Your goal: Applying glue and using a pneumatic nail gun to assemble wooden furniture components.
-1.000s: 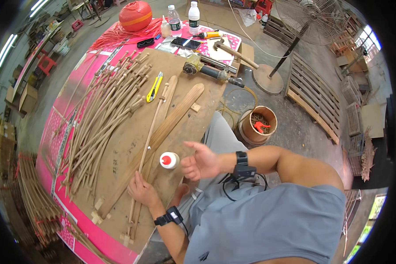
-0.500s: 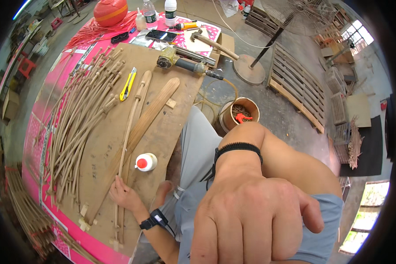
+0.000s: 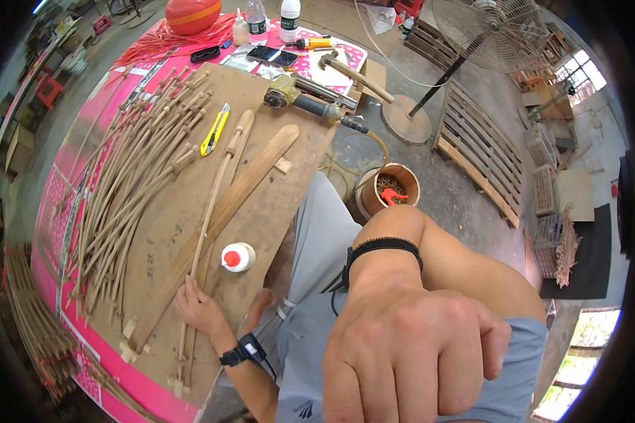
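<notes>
From the head camera, my only view, I had the left hand (image 3: 201,310) low on the brown board (image 3: 176,233), its fingers narrowed in a pinch on the thin wooden rod (image 3: 214,195). That rod lay lengthwise before the person, knobbed end pointing away, crossing over the broad wooden slat (image 3: 252,182). And the right hand (image 3: 409,345) — right up against my lens, back turned to me, fingers curled under; whether it held anything, I couldn't tell. The white bottle (image 3: 240,259) with its red cap stood just right of the slat, near the left hand. Farther up, the yellow knife (image 3: 215,132) lay between the rod and a heap of knobbed sticks (image 3: 134,187) on the left — and beyond the slat's far end, near the board's edge, sat a dark-handled power tool (image 3: 303,103).
</notes>
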Available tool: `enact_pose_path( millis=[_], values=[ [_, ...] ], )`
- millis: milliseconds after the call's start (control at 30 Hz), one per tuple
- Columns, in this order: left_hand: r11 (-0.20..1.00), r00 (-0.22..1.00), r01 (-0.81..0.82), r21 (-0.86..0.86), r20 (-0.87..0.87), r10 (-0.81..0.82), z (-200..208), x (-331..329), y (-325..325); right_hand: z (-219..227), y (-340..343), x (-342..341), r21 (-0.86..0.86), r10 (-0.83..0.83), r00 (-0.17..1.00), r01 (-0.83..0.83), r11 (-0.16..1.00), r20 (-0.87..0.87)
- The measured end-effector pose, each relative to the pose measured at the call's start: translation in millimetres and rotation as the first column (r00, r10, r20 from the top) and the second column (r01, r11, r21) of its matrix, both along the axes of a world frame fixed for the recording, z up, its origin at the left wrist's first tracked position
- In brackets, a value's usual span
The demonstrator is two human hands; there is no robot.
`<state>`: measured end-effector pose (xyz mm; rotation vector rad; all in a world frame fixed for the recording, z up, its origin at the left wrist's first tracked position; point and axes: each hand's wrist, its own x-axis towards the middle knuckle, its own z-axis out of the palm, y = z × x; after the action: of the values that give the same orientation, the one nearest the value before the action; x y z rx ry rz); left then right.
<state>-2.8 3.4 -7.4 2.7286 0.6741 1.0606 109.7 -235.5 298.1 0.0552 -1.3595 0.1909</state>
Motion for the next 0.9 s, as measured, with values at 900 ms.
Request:
enact_pose_path(
  millis=[900],
  values=[
    [0.996, 0.999, -0.054, -0.074, -0.012, 0.053, 15.1, 1.6, -11.3, -196.1, -47.9, 352.5, -0.056, 0.047, 0.232, 0.415, -0.908, 0.972]
  ],
)
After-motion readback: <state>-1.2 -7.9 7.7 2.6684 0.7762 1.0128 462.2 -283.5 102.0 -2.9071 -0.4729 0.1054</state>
